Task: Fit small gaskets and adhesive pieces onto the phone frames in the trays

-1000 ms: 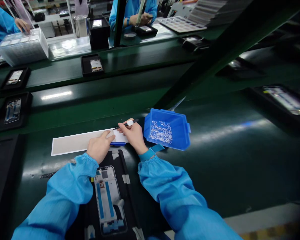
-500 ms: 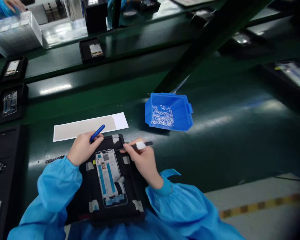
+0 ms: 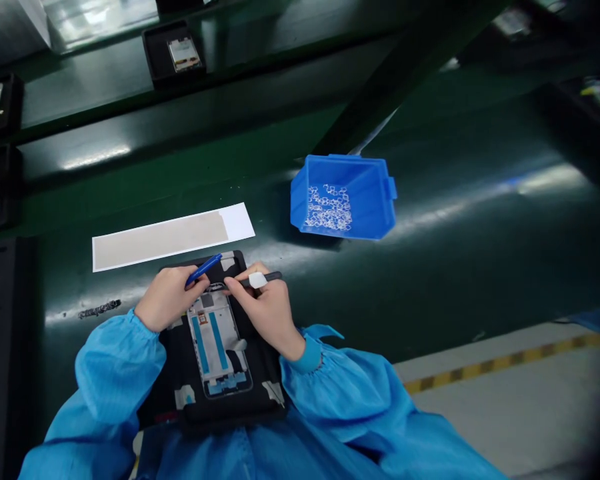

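A phone frame (image 3: 213, 340) with blue strips lies in a black tray (image 3: 180, 363) in front of my body. My left hand (image 3: 167, 297) is closed around a blue pen-like tool (image 3: 203, 269) at the frame's upper left corner. From the right, my right hand (image 3: 267, 310) grips dark tweezers with a white wrap (image 3: 258, 280). The tweezer tips reach the top edge of the frame, close to my left fingertips. Whether the tips pinch a small part is too fine to see.
Beyond the tray lies a white sheet with a beige strip (image 3: 160, 239). A blue bin (image 3: 373, 200) of small white rings stands to its right, by a dark post (image 3: 360, 113). Small black parts (image 3: 100, 309) lie at left. Another tray (image 3: 153, 57) sits on the far belt.
My right hand has moved left, bringing the tweezers to the top of the phone frame near my left fingers. The camera view has tilted down.
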Demonstrator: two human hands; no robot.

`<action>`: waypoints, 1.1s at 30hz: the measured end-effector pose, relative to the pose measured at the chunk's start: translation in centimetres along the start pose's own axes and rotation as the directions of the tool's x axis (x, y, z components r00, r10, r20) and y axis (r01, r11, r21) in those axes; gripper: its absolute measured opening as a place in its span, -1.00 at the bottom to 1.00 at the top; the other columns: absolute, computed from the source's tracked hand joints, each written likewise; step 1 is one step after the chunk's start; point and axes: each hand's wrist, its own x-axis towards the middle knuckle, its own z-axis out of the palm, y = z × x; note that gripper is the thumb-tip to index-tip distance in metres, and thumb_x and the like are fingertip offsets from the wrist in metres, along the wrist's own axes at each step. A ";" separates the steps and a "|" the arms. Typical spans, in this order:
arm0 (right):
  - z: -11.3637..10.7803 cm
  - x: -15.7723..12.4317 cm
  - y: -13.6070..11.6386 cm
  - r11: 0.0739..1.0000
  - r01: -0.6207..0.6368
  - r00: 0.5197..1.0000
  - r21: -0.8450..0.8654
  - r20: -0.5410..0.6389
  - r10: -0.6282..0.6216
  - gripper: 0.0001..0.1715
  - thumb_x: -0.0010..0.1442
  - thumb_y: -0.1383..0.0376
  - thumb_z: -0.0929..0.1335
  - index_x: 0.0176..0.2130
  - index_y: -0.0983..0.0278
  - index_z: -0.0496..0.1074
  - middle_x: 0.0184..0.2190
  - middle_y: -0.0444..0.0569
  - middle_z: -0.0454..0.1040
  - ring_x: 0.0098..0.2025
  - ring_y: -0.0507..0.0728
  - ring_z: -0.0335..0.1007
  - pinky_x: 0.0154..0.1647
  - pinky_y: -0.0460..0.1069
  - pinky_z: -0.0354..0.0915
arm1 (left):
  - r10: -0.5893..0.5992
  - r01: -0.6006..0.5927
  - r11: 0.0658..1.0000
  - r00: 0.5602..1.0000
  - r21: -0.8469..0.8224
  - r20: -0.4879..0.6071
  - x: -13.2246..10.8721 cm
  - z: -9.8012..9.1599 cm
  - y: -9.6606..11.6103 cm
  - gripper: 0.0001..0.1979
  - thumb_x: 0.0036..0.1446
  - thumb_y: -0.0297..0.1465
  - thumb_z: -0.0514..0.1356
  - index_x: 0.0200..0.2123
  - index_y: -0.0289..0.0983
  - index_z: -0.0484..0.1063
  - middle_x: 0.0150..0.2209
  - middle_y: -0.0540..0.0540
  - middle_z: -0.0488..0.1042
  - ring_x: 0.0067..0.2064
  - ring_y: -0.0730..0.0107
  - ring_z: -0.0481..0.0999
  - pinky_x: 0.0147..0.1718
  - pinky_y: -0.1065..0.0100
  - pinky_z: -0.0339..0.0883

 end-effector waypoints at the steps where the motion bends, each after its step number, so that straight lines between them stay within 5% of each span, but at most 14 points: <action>1: 0.0 0.0 0.0 1.000 0.002 1.000 -0.006 -0.001 -0.002 -0.68 0.24 0.11 0.39 -0.45 0.24 0.43 -0.55 -0.12 0.41 -0.54 0.10 0.37 -0.50 -0.03 0.22 | 0.002 -0.002 1.000 1.000 0.004 0.003 0.0 0.0 0.0 -0.72 0.22 -0.24 0.07 -0.33 -0.23 0.51 -0.49 -0.01 0.49 -0.51 0.37 0.42 -0.49 0.39 0.18; 33: -0.2 0.1 -0.3 0.997 0.018 1.000 -0.074 0.017 -0.017 -0.69 0.26 0.12 0.37 -0.43 0.25 0.46 -0.55 -0.11 0.43 -0.53 0.09 0.34 -0.50 -0.02 0.15 | -0.005 0.004 1.000 1.000 0.021 0.025 0.1 0.1 0.2 -0.81 0.20 -0.28 0.10 -0.33 -0.21 0.47 -0.56 0.06 0.32 -0.55 0.42 0.32 -0.49 0.38 0.10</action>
